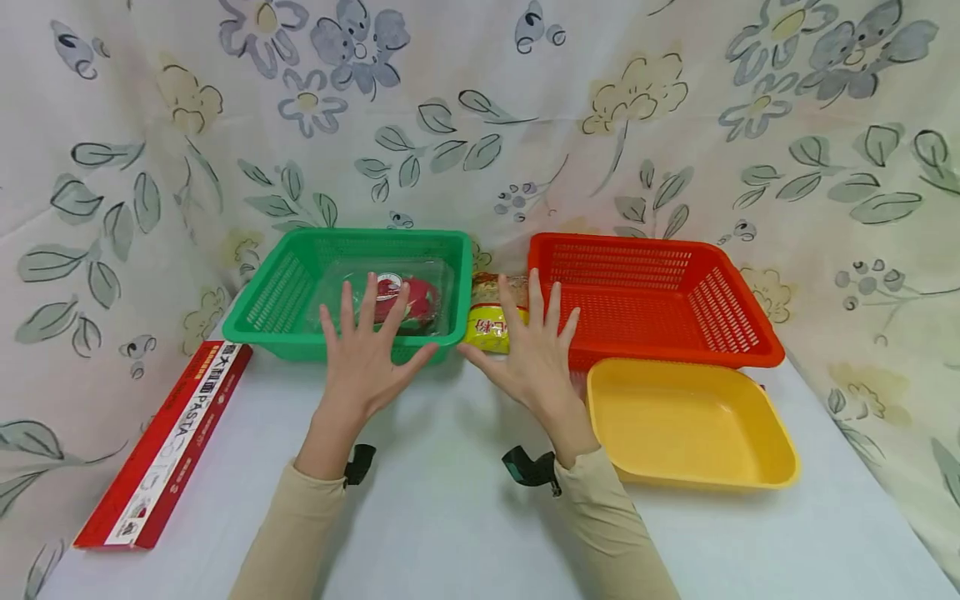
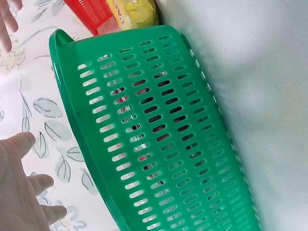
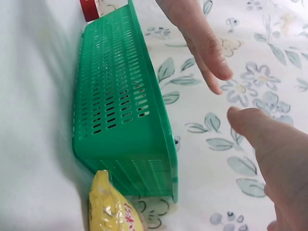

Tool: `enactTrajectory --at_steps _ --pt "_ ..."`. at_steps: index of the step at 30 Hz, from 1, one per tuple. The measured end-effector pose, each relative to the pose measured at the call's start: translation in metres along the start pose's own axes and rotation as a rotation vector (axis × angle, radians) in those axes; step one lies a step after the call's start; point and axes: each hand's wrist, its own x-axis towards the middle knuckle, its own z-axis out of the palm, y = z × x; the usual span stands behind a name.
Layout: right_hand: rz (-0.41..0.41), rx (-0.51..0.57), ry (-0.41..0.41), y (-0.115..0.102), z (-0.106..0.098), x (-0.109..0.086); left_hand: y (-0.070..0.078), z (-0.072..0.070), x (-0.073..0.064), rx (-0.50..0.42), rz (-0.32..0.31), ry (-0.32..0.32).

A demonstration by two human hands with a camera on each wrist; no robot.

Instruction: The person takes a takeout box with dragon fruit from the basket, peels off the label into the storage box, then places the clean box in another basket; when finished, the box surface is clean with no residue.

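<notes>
My left hand [image 1: 365, 362] is held up with fingers spread, overlapping the front of the green basket [image 1: 288, 351] in the head view. Beside it my right hand [image 1: 536, 362] has its fingers spread too, in front of the yellow packet [image 1: 487, 329] and the left end of the red basket [image 1: 735, 354]. The two thumbs point toward each other, apart. Neither hand holds anything. In the green basket lies a clear plastic tray [image 1: 444, 287] with something dark red inside, partly hidden by the left fingers. The left wrist view shows the green basket's slotted side close by.
A long red pasta box [image 1: 168, 446] lies along the table's left side. A yellow tub [image 1: 690, 425] stands in front of the red basket at right. Flowered cloth [image 1: 450, 125] hangs behind everything. White cloth covers the table [image 1: 442, 517].
</notes>
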Motion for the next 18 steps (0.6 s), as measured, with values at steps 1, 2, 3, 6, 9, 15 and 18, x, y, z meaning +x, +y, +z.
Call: enactTrajectory --at_steps 1,2,3,6,9,15,18 --pt "0.0 0.0 -0.004 -0.001 0.0 0.0 0.0 0.0 0.0 -0.001 -0.001 0.002" --pt "-0.001 -0.002 -0.007 -0.001 0.0 0.001 -0.001 0.0 -0.001 -0.002 -0.002 0.003" --pt "0.0 -0.001 -0.01 -0.002 0.001 0.001 -0.001 -0.001 -0.001 -0.001 -0.004 0.003" --pt "0.008 0.005 -0.022 0.0 0.001 0.002 -0.001 0.001 0.0 -0.004 -0.009 -0.001" --pt "0.009 0.013 -0.025 0.001 0.001 0.001 -0.001 0.001 0.001 -0.001 -0.017 -0.008" --pt "-0.004 0.023 -0.029 0.001 0.004 0.001 -0.008 -0.001 0.001 -0.006 -0.04 -0.006" --pt "-0.013 0.027 -0.017 0.0 0.005 0.002 -0.013 -0.002 0.001 0.0 -0.057 0.002"
